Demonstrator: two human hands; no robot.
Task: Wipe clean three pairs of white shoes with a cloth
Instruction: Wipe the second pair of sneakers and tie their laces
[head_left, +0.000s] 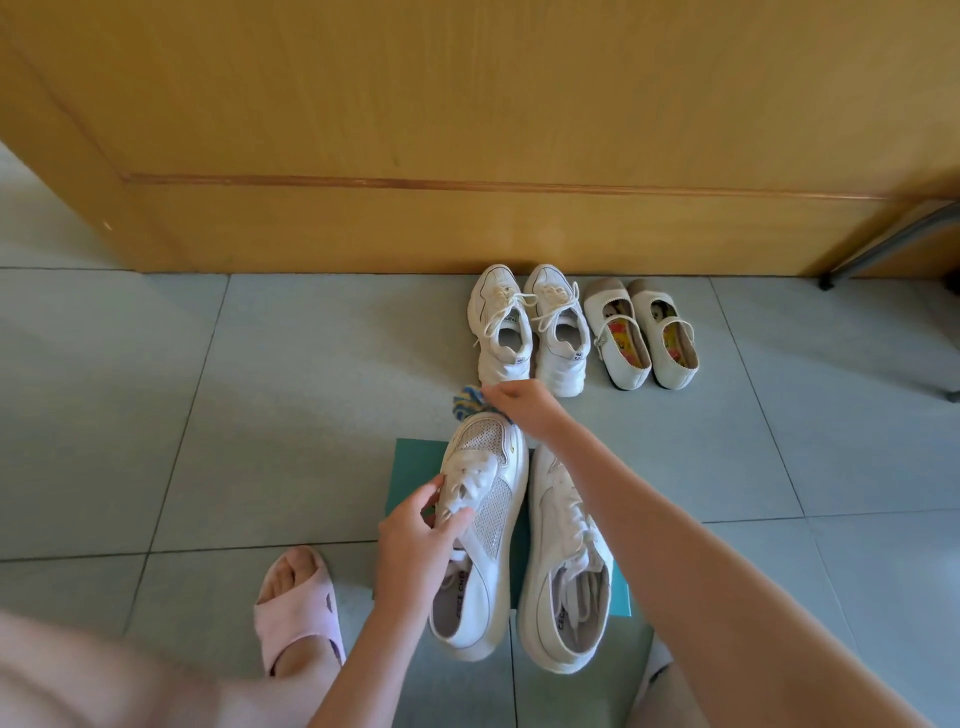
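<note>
1. Step: wiping 1st pair. L hand clamped on laces of near sneaker over green mat; R hand pinches cloth at its toe.
2. Next, prob.: rub toe & sides, then its mate; laced pair & strap pair wait by door.

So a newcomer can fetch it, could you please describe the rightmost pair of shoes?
Start at the wooden door; two pairs stand at its foot. The strap shoes are the right-hand pair, beside the laced sneakers. Unlike those, they are low flats with a strap, beige toes and colourful insoles.
</note>
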